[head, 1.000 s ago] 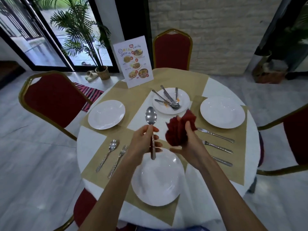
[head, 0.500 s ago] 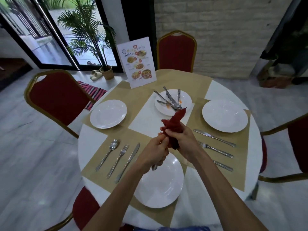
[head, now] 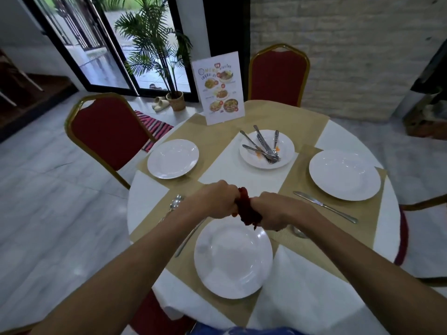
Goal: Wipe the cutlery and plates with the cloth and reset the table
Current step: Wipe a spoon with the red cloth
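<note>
Currently both hands meet above the round table (head: 145,201), over the gap between the near plate (head: 233,258) and the table's centre. Left hand (head: 212,201) is clenched into a fist; right hand (head: 278,213) is clenched as well. Red cloth (head: 246,209) is bunched between the two fists, gripped by both, with a loose end hanging down at the near plate's far rim. Whether any cutlery sits inside the cloth: cannot tell, it is hidden.

Near plate lies on a tan placemat (head: 242,310) at the table's near edge, bare. A knife (head: 188,238) lies just beside its left rim, partly under the left forearm. A spoon (head: 175,205) lies further left on the same mat. Something metal, blurred, shows just under the right wrist.

Left plate (head: 173,158) sits toward the left edge, bare. Right plate (head: 344,175) sits toward the right edge, with a table knife (head: 325,207) on the mat on its near side. Centre plate (head: 267,149) toward the far edge holds a pile of cutlery (head: 263,147), crossing one another. A menu card (head: 219,88) stands upright at the far left edge.
</note>
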A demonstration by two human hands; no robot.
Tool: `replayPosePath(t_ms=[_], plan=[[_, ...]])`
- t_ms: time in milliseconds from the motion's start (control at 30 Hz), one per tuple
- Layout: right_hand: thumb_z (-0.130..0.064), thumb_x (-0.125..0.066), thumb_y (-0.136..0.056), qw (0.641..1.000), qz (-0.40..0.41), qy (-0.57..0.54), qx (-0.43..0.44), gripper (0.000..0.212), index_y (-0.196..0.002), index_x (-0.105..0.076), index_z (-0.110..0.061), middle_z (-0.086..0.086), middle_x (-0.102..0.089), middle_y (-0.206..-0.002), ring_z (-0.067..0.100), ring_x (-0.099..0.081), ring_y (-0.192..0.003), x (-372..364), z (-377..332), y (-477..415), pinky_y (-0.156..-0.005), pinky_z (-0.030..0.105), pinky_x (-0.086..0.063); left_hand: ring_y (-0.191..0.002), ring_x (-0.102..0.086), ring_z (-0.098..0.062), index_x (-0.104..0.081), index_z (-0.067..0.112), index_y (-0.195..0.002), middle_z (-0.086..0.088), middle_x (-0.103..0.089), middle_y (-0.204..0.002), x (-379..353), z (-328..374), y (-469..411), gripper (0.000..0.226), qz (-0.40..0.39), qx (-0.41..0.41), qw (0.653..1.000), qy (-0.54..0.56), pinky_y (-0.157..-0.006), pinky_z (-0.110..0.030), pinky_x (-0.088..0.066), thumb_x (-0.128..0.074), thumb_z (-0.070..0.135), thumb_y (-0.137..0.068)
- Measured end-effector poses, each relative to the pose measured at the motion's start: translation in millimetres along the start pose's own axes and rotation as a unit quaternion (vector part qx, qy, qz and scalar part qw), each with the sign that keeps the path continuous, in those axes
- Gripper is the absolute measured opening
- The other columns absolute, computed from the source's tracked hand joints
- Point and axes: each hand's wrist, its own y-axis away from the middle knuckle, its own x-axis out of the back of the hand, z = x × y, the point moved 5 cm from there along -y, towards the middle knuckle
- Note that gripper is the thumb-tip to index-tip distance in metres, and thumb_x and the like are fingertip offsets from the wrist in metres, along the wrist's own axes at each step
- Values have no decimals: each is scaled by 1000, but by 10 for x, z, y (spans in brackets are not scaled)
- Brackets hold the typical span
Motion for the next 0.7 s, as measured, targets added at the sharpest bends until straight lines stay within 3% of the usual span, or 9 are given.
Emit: replayPosePath(t_ms=[100,167,333,400,467,500,533,600,700], plan=[[-6,-60,-91,999,18,-44,19,32,-114,-65,-28,-5,-69,-98,7,-66,-78,-21,90,1,-64,27,-56,-69,-55,-13,-69,20,-104,5,-53,-79,67,19,94,20,19,-12,1000,-19,-54,-20,-33,-52,28,-99],[-2,-64,-85,981,112,-153,38,29,-102,-67,-25,-8,-71,-88,3,-66,-72,97,231,31,-62,29,-54,-59,-46,-4,-72,21,-97,11,-49,-67,60,-73,153,23,45,-13,997,54,-50,-15,-30,-52,31,-101],[16,-66,-79,864,297,-402,66,42,-100,-72,-20,0,-74,-78,14,-66,-64,274,337,25,-58,30,-51,-66,-58,-8,-68,28,-77,11,-60,-69,-273,-221,223,36,143,18,934,326,-69,-30,-49,-51,47,-101],[13,-65,-85,757,360,-543,43,34,-105,-71,-14,5,-75,-82,20,-65,-68,188,375,-72,-61,35,-52,-61,-54,-7,-66,27,-73,11,-57,-63,-368,-246,230,37,184,53,907,374,-64,-29,-47,-51,47,-100],[1,-63,-96,586,373,-720,6,19,-113,-68,-7,9,-75,-95,28,-69,-84,36,433,-168,-78,44,-58,-56,-50,-9,-64,22,-73,11,-54,-58,-444,-338,243,38,207,107,852,469,-57,-27,-42,-50,44,-101],[-7,-60,-101,527,362,-769,-3,16,-115,-66,-5,11,-74,-101,31,-70,-93,-32,410,-207,-88,47,-58,-54,-49,-10,-65,20,-75,10,-54,-57,-474,-387,260,38,213,134,824,508,-53,-26,-40,-49,43,-102],[-14,-56,-104,507,343,-790,-11,16,-114,-66,-6,11,-74,-107,32,-71,-102,-93,362,-250,-96,47,-57,-53,-48,-11,-65,19,-77,8,-56,-58,-496,-415,265,38,217,149,806,530,-50,-26,-39,-48,42,-102],[-29,-52,-107,560,289,-776,-21,24,-113,-66,-12,5,-75,-110,24,-70,-111,-184,200,-338,-100,42,-55,-49,-47,-12,-67,17,-83,7,-58,-59,-522,-355,236,37,199,152,804,539,-44,-25,-36,-45,40,-103],[-39,-51,-106,711,211,-670,-9,35,-119,-65,-10,-6,-75,-91,12,-70,-84,-238,-57,-412,-68,22,-55,-42,-49,-12,-64,11,-84,3,-62,-59,-502,-151,179,39,150,125,828,526,-39,-24,-37,-38,31,-105]])
